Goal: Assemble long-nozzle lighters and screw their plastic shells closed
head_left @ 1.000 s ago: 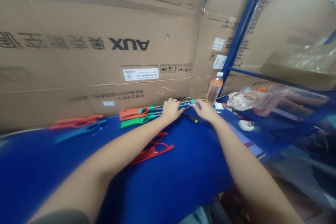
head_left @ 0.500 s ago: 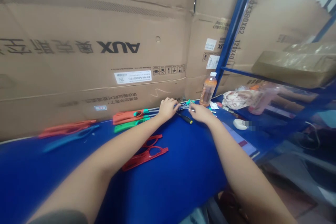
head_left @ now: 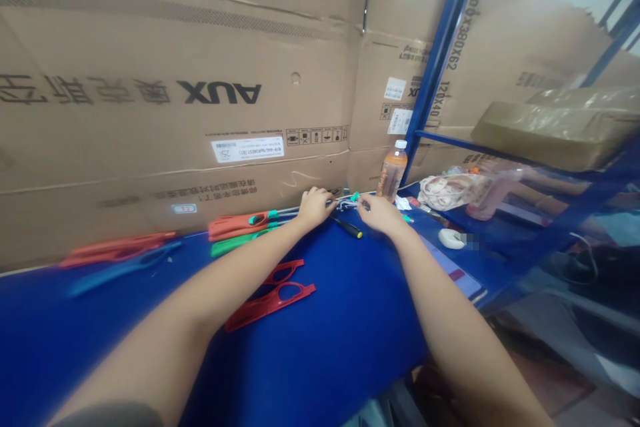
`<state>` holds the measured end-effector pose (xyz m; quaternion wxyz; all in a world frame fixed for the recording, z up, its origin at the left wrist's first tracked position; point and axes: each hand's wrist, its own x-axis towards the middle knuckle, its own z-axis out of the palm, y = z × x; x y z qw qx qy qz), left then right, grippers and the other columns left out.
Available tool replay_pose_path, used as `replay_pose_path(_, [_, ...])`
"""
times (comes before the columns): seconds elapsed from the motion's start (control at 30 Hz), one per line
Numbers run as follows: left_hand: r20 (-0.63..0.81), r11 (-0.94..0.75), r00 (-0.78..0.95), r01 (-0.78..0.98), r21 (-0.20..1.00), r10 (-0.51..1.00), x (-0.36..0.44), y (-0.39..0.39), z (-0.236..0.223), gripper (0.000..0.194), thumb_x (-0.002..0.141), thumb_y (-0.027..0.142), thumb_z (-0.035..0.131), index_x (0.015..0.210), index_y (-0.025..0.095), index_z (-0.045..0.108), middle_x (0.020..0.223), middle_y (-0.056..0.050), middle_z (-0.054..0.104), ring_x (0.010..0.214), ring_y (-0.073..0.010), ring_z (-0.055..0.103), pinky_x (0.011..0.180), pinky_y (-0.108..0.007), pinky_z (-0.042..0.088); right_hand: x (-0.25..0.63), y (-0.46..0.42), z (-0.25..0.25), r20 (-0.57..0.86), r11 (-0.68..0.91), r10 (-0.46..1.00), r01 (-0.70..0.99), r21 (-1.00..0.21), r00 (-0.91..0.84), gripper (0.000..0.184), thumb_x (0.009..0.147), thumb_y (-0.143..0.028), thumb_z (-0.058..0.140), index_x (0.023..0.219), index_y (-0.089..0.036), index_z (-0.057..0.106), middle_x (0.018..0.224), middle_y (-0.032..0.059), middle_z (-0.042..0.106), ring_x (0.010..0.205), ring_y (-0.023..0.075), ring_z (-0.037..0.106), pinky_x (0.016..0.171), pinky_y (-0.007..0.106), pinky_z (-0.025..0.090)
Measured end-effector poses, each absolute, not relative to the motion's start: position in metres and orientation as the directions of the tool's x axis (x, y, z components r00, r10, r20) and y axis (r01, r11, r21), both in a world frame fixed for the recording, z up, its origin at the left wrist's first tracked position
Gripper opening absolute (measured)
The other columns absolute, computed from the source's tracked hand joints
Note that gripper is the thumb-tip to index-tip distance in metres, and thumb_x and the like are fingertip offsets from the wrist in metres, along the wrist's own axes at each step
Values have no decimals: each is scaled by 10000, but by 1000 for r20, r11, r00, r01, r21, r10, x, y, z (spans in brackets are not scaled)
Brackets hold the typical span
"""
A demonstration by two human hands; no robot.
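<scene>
Both my arms reach to the far edge of the blue table [head_left: 340, 340]. My left hand [head_left: 314, 205] is closed over the thin metal rods of the orange and green handled tools [head_left: 240, 225] lying along the back. My right hand [head_left: 379, 212] is pinched on small metal and green parts [head_left: 349, 200] between the two hands. A black screwdriver with a yellow tip [head_left: 349, 228] lies just in front of them. Two red plastic handle halves [head_left: 273, 293] lie nearer to me, beside my left forearm.
Large cardboard boxes [head_left: 200, 93] wall off the back of the table. A bottle of orange drink [head_left: 391, 173] stands by a blue shelf post [head_left: 435, 60]. More red and blue handles [head_left: 115, 253] lie at the left. A white tape roll [head_left: 450, 238] and bagged items [head_left: 450, 190] sit at the right.
Both hands stay at the same small parts at the back of the table. The view has drifted a little, so everything sits slightly further left in frame.
</scene>
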<state>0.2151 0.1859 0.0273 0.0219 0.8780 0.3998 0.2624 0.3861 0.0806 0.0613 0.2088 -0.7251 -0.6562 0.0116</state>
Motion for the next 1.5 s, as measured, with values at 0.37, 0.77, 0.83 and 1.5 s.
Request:
replay_pose_path(0.37, [516, -698, 507, 653, 293, 690, 172, 161, 39, 183, 881, 326, 707, 1033, 233, 747, 1078, -49, 744, 1050, -258, 593, 907, -393, 422, 375, 85, 58, 406, 228, 914, 828, -513, 0, 167, 937, -301, 461, 866, -211, 583, 838, 29, 679, 785, 177, 599, 725, 266, 418])
replay_pose_path(0.77, [635, -782, 684, 591, -196, 358, 70, 80, 59, 286, 1004, 405, 555, 925, 183, 716, 831, -42, 744, 838, -217, 585, 715, -355, 370, 324, 54, 58, 297, 517, 849, 571, -637, -437, 215, 966, -404, 513, 1004, -204, 583, 851, 1, 608, 760, 155, 554, 724, 287, 460])
replay_pose_path(0.83, [636, -774, 697, 586, -240, 331, 56, 65, 61, 313, 1025, 384, 514, 899, 168, 701, 792, -44, 727, 799, -208, 584, 696, -343, 383, 316, 47, 57, 264, 533, 818, 501, -682, -511, 190, 968, -386, 531, 1039, -210, 538, 922, 11, 599, 821, 159, 566, 769, 295, 478])
replay_pose_path(1.5, [411, -750, 628, 568, 338, 661, 22, 11, 29, 227, 1012, 289, 528, 1084, 215, 731, 984, -51, 753, 882, -186, 678, 781, -292, 537, 300, 10, 36, 278, 662, 672, 389, -641, -686, 161, 999, -261, 545, 1043, -201, 688, 1026, 62, 676, 939, 173, 625, 863, 310, 483])
